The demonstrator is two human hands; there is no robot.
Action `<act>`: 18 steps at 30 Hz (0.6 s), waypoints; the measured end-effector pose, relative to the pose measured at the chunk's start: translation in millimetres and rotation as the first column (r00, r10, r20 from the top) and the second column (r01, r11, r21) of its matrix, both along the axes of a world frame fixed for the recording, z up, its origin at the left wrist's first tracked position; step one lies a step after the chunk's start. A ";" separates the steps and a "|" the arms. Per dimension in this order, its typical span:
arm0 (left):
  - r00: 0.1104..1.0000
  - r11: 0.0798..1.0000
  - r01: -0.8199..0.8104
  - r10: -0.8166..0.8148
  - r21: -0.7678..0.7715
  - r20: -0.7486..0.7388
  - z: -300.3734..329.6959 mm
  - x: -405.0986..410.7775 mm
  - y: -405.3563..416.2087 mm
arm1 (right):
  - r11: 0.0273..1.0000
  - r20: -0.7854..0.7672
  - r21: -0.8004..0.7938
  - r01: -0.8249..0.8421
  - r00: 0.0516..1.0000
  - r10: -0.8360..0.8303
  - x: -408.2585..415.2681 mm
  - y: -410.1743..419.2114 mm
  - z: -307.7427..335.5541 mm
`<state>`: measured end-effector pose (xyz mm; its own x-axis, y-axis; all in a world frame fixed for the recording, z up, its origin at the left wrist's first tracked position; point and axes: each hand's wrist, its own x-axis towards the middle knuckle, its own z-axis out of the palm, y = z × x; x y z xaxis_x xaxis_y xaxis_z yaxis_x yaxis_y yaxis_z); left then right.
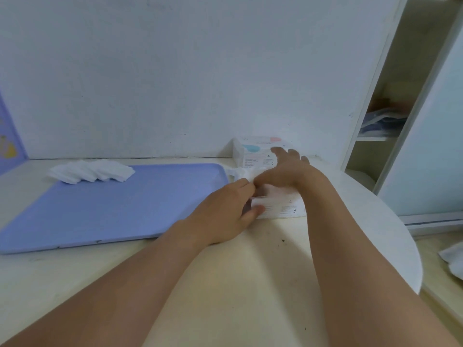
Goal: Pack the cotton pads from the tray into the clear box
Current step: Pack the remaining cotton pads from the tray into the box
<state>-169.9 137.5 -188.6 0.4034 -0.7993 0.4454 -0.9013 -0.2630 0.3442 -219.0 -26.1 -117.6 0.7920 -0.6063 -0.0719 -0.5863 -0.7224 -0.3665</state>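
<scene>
A flat blue tray lies on the table at the left. A fanned row of white cotton pads lies at its far left corner. The clear box with a printed label stands just right of the tray. My left hand grips the box's left end, thumb on its front face. My right hand lies flat over the top of the box, fingers straight, pressing down on white pads inside. The box's top is mostly hidden by that hand.
A second printed pad box stands against the white wall behind the clear box. Loose white wrapping lies between them. An open cabinet stands at the right, beside the table's rounded right edge.
</scene>
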 end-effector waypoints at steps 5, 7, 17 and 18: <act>0.999 0.999 -0.030 0.030 -0.045 -0.012 -3.2 4.6 -3.8 | 0.989 -0.188 -0.141 0.047 0.979 -0.074 6.2 4.7 -9.6; 0.999 0.998 -0.043 0.044 -0.048 0.011 -5.1 6.3 -4.6 | 0.988 -0.177 -0.147 0.053 0.981 -0.079 8.5 5.7 -9.2; 0.850 0.780 -0.404 0.127 -0.477 -0.512 32.6 21.8 34.8 | 0.894 0.824 0.200 -0.401 0.562 0.068 -9.5 37.1 21.7; 0.834 0.757 -0.466 0.204 -0.457 -0.512 39.7 33.3 49.9 | 0.863 0.866 0.202 -0.464 0.496 0.064 -4.6 55.6 18.0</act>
<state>-136.6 187.4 -148.9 0.8404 -0.2463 0.4827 -0.5278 -0.1697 0.8323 -223.6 29.5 -99.6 0.7271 -0.4361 0.5303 0.3131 -0.4768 -0.8214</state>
